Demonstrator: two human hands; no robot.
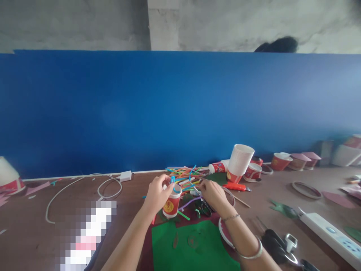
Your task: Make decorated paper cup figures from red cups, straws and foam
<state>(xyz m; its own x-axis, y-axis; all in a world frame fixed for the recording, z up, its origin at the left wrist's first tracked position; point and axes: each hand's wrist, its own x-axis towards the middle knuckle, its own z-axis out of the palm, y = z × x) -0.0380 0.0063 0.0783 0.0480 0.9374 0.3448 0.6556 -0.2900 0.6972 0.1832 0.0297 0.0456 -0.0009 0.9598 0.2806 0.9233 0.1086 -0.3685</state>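
On the tabletop (135, 199), at the rim of the red cup (172, 205), a blue straw (173, 180) is pinched by the left hand (160, 190); whether the right hand's fingers (203, 184) grip anything cannot be told. The cup should be steadied gently.

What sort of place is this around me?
Likely a craft workspace, perhaps a small workshop: there's a heap of coloured strips, a green sheet and stacked cups before a blue partition.
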